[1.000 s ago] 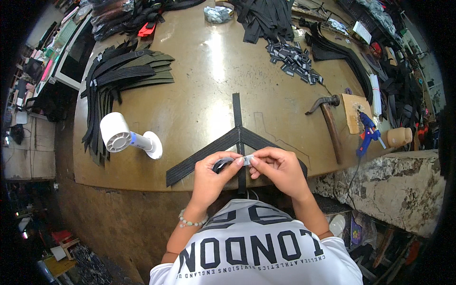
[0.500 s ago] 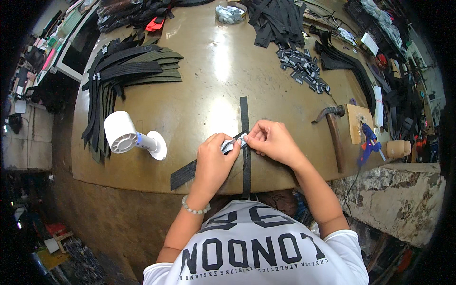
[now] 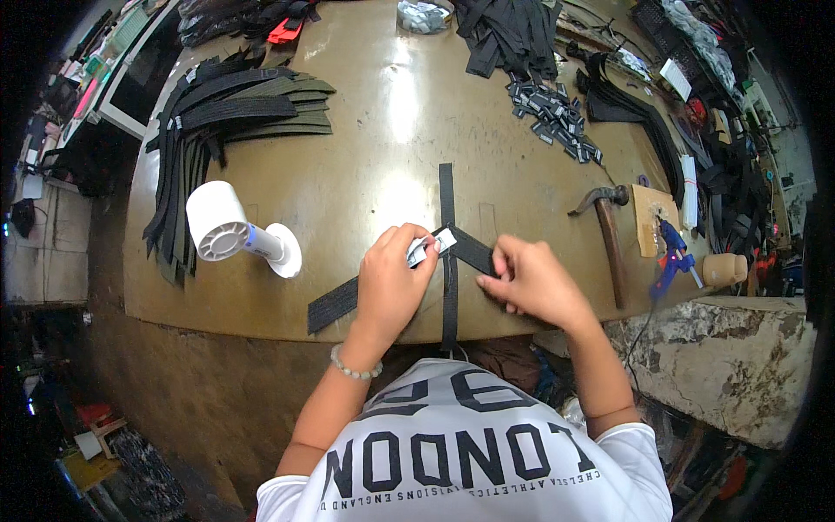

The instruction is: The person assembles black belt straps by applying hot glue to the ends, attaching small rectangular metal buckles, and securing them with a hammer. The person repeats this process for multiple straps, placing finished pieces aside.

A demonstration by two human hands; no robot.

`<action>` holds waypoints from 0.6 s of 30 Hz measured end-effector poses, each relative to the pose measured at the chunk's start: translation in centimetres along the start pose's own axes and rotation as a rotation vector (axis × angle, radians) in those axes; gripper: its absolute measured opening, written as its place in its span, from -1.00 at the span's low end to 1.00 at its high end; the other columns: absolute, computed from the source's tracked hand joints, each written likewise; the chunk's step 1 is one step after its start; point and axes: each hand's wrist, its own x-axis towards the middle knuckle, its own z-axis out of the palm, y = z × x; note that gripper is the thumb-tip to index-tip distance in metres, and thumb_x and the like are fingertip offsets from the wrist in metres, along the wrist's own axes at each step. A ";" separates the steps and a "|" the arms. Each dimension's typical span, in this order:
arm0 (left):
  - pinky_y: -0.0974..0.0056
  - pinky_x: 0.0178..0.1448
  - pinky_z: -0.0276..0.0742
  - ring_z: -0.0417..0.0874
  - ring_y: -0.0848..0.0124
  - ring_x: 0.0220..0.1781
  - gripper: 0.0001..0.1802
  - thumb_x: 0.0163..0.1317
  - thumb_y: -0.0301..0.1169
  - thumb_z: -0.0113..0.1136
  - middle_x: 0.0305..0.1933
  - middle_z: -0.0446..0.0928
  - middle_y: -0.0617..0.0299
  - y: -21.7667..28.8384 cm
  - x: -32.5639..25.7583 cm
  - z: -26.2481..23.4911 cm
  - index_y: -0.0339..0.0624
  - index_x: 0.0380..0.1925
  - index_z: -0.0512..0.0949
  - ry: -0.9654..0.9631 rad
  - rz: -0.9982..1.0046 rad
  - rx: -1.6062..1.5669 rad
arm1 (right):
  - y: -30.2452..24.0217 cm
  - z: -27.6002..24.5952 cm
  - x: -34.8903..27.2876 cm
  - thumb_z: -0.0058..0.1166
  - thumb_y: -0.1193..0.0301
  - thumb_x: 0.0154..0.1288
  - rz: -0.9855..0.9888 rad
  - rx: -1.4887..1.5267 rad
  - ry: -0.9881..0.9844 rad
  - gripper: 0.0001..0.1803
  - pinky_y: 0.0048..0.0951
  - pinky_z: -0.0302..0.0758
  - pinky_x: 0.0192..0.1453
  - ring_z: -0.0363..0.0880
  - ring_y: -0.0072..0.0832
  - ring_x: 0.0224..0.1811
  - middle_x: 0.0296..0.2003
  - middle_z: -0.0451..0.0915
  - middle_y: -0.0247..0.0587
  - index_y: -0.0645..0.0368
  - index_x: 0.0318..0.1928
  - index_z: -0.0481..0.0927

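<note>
Near the table's front edge, a black webbing strap runs slantwise under my left hand, bends at the middle and slopes down to the right. There it crosses a second, narrow black strap lying front to back. A small white label lies at the crossing. My left thumb and fingers are closed around the slanting strap and whitish labels, partly hidden by the fingers. My right hand is closed at the strap's right end, with the thumb below it; the fingertips cover the very end.
A white handheld fan stands left, before a heap of black and olive straps. To the right lie a hammer, a blue glue gun and a tape roll. Farther off are small dark labels and black straps.
My right hand has moved right and slightly down from the label to the strap's right end, which now shows. My left hand stays nearly in place. The whole view has shifted slightly.
</note>
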 end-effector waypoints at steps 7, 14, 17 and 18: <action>0.07 -0.24 0.51 0.62 0.04 -0.33 -0.88 0.17 -0.46 0.32 -0.38 0.57 0.03 -0.3 -0.2 0.3 -0.20 -0.32 0.59 0.022 0.024 0.001 | 0.1 3.7 -0.2 0.20 0.56 0.17 -0.315 -0.234 0.128 -0.76 -0.28 0.58 -0.32 0.65 -0.19 -0.43 -0.48 0.57 -0.04 0.25 -0.25 0.38; 0.09 -0.24 0.54 0.65 0.05 -0.34 -0.87 0.16 -0.44 0.32 -0.33 0.60 0.03 -0.5 -0.4 0.2 -0.18 -0.27 0.66 0.014 0.023 0.041 | 0.6 -0.2 6.4 0.18 0.69 0.18 -0.460 0.040 0.042 -0.78 -0.45 0.62 -0.36 0.69 -0.43 -0.38 -0.29 0.58 -0.16 0.29 -0.14 0.62; 0.09 -0.24 0.55 0.65 0.04 -0.34 -0.86 0.16 -0.43 0.32 -0.32 0.60 0.03 -0.3 -0.5 0.1 -0.19 -0.28 0.66 0.008 0.005 0.038 | 0.8 -0.5 7.8 0.20 0.68 0.23 -0.327 0.121 -0.033 -0.85 -0.51 0.62 -0.46 0.71 -0.49 -0.45 -0.28 0.58 -0.24 0.31 -0.17 0.64; 0.09 -0.24 0.55 0.65 0.04 -0.34 -0.86 0.17 -0.41 0.32 -0.33 0.60 0.04 -0.2 -0.4 0.1 -0.19 -0.28 0.66 0.015 0.000 0.042 | 0.8 -0.4 8.0 0.20 0.66 0.25 -0.343 0.132 -0.061 -0.86 -0.51 0.62 -0.49 0.71 -0.49 -0.46 -0.28 0.58 -0.25 0.31 -0.17 0.64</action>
